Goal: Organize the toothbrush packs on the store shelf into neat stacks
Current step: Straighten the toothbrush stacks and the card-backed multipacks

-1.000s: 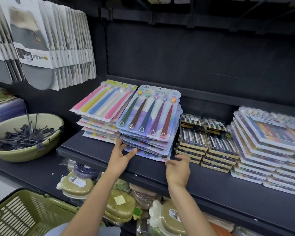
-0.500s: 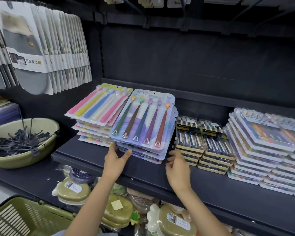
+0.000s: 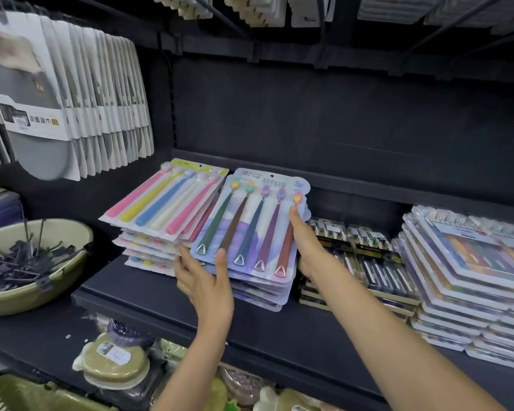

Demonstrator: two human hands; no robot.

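Nearest the camera, both forearms reach up from below the front edge of the dark store shelf (image 3: 161, 295). The left hand (image 3: 204, 280) has moved up from the shelf surface, where it lay open a second ago, and now holds the near left corner of the blue toothbrush pack stack (image 3: 255, 232): thumb laid over the top pack's lower edge, remaining fingers at the stack's left side. The right hand (image 3: 307, 247) has likewise risen from just in front of the stack to its right edge, thumb extended along the top pack's right margin, fingers hidden behind the stack. Whether those fingers curl under the packs cannot be told.

The stack sits toward the left part of the shelf, close to its front edge, and now looks squarer than before, though lower packs still fan out at the near right corner. Judgement: alignment of this stack is in progress, not finished.

Touching its left side, the pastel toothbrush pack stack (image 3: 163, 203) remains skewed, with lower packs protruding. To the right, the black-and-gold toothbrush packs (image 3: 365, 262) and, at the shelf's right end, the clear-cased pack stack (image 3: 469, 271) stand untouched. Farther left, hanging packaged goods (image 3: 57, 99) and a green basin (image 3: 30, 268).
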